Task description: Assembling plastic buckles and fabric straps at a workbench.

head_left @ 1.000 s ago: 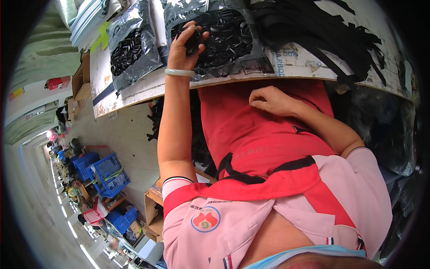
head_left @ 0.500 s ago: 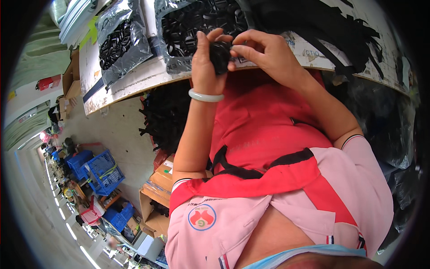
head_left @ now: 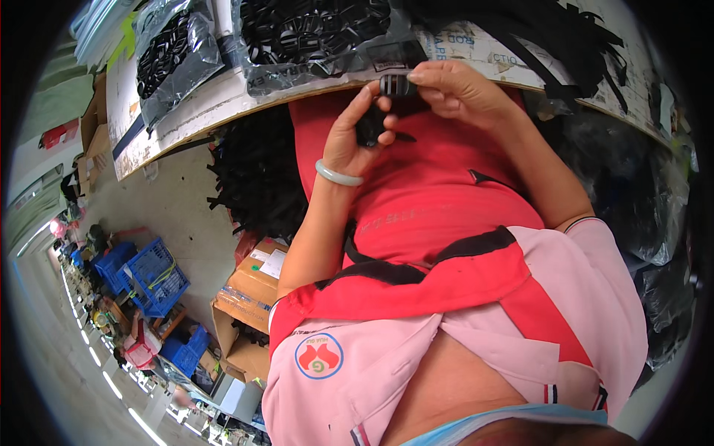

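A small black plastic buckle with slots (head_left: 398, 85) is held up at the table's front edge, above my red apron. My right hand (head_left: 462, 93) pinches its right side between thumb and fingertips. My left hand (head_left: 355, 128) has its thumb tip at the buckle's left side. Its fingers curl around a black bundle (head_left: 370, 128), which looks like rolled strap; the fingers partly cover it. Just beyond the hands, an open clear plastic bag of black buckles (head_left: 316, 33) lies on the table.
Another bag of black parts (head_left: 167, 56) sits farther left on the white table (head_left: 483, 52). Black straps (head_left: 535, 48) spread over its right side. Below the table are a black strap heap (head_left: 256, 175) and a cardboard box (head_left: 249, 286). Blue crates (head_left: 156, 279) stand on the floor at left.
Both hands have come slightly nearer to me. The buckle now shows plainly between them, while before only the dark bundle was seen in my left hand. My view has shifted a little.
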`<move>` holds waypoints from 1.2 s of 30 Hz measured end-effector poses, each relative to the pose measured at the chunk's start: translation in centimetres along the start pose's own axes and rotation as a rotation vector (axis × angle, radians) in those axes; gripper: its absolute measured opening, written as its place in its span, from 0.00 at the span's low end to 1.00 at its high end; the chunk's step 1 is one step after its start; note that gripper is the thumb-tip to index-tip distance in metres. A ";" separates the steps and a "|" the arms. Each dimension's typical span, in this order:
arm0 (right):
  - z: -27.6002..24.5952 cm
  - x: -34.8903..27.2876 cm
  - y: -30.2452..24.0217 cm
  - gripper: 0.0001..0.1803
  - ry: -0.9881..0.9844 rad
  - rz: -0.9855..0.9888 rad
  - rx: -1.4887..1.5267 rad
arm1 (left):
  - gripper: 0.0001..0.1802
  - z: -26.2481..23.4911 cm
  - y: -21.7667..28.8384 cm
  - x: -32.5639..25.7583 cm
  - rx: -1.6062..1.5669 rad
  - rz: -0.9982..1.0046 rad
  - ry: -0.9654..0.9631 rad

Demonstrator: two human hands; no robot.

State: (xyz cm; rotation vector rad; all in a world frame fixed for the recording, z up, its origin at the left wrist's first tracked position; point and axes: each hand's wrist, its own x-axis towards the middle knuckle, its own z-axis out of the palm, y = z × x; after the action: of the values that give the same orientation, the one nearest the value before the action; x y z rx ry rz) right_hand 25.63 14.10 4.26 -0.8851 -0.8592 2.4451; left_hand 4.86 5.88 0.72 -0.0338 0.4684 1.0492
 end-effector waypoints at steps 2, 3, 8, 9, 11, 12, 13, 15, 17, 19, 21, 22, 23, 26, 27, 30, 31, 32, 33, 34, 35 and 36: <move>-0.4 0.0 1.3 0.09 -0.103 0.070 0.135 | 0.17 -0.1 -0.8 -0.1 -0.016 -0.001 -0.081; -0.2 0.0 2.0 0.09 -0.132 0.107 0.193 | 0.19 -0.1 -1.2 -0.2 0.043 0.041 -0.105; -1.5 -0.2 4.5 0.10 -0.198 0.163 0.398 | 0.16 0.7 -2.2 -0.3 0.532 0.193 0.031; -1.7 0.1 5.0 0.10 -0.197 0.170 0.407 | 0.14 0.7 -2.1 -0.4 0.647 0.233 0.109; -1.9 1.0 5.9 0.12 0.079 -0.011 -0.402 | 0.09 0.4 -1.6 -0.5 0.665 0.253 0.146; -3.5 2.1 7.1 0.16 0.097 -0.186 -0.746 | 0.08 -0.2 -1.2 -0.5 0.541 0.237 0.138; -3.3 2.2 7.5 0.16 0.098 -0.187 -0.746 | 0.07 -1.5 -0.6 -0.3 0.418 0.226 0.131; -2.3 2.4 8.0 0.20 -0.068 -0.211 -1.256 | 0.09 -3.5 0.4 -0.4 0.405 0.158 0.065; -1.1 2.3 7.9 0.20 -0.161 -0.024 -1.447 | 0.10 -4.4 0.4 -0.5 0.132 0.064 0.172; -1.7 2.3 7.9 0.17 -0.147 -0.026 -1.408 | 0.10 -4.4 0.3 -0.6 0.101 0.037 0.160; -2.3 2.1 7.3 0.15 -0.119 -0.182 -1.362 | 0.10 -4.3 0.1 -0.5 0.110 0.015 0.142; -2.4 1.7 6.9 0.12 -0.071 -0.212 -1.346 | 0.11 -4.6 0.1 -0.4 0.070 0.002 0.123; -2.2 1.5 6.5 0.12 -0.076 -0.212 -1.350 | 0.11 -5.0 0.0 -0.2 0.067 0.007 0.121; 1.9 -0.4 3.7 0.09 0.111 -0.587 -1.107 | 0.12 -5.3 0.0 -0.2 -0.010 -0.012 0.115; 2.6 -0.7 3.9 0.10 0.091 -0.540 -0.942 | 0.12 -4.5 -0.3 0.1 0.017 -0.047 0.138; 4.5 -0.1 4.2 0.09 0.047 -0.829 -1.163 | 0.15 -3.0 -1.7 1.1 -0.008 -0.062 0.237; 4.7 0.4 4.4 0.10 0.051 -0.918 -1.268 | 0.15 -2.0 -2.0 0.9 -0.036 -0.047 0.287; 4.7 0.1 4.1 0.09 0.084 -0.959 -1.239 | 0.15 -0.9 -2.5 0.8 0.027 -0.020 0.302; 4.6 -0.1 3.2 0.09 0.088 -0.966 -1.252 | 0.15 -1.7 -2.3 0.7 0.030 -0.019 0.287; 4.0 -0.2 2.4 0.09 0.166 -0.967 -1.275 | 0.14 -3.1 -1.9 0.4 0.008 -0.106 0.168; 3.1 -0.3 1.6 0.09 0.242 -0.967 -1.295 | 0.14 -4.5 -1.8 0.3 -0.013 -0.193 0.051; 1.2 -0.2 0.6 0.08 0.336 -0.992 -1.321 | 0.11 -3.0 -2.0 0.1 0.015 -0.170 0.113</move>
State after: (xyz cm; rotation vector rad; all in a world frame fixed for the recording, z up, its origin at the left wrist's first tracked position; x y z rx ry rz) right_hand 24.88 13.10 4.68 -0.8255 -2.1106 0.6827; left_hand 5.49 4.22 -2.45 -0.1181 0.5658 0.8800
